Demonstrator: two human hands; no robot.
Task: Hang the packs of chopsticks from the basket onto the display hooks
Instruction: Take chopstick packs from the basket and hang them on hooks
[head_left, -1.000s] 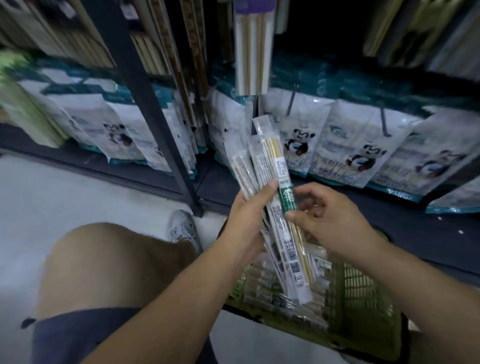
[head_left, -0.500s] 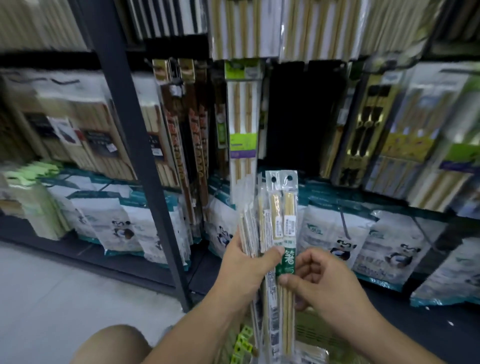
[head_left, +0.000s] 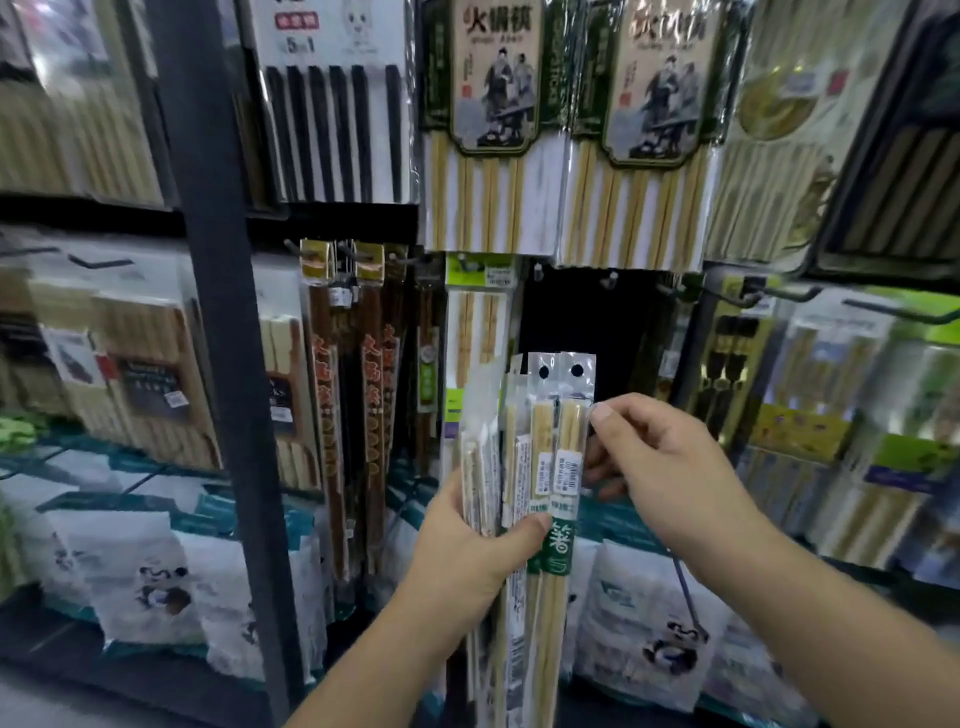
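Fingers (head_left: 605, 415) of right hand (head_left: 670, 467) pinch front pack (head_left: 569, 431); left hand (head_left: 467, 551) grips bundle (head_left: 480, 415).

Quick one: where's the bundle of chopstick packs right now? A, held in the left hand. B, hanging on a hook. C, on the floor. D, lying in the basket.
A: the left hand grips the packs around their middle, upright in front of the display, while the right hand pinches the upper edge of the front pack.
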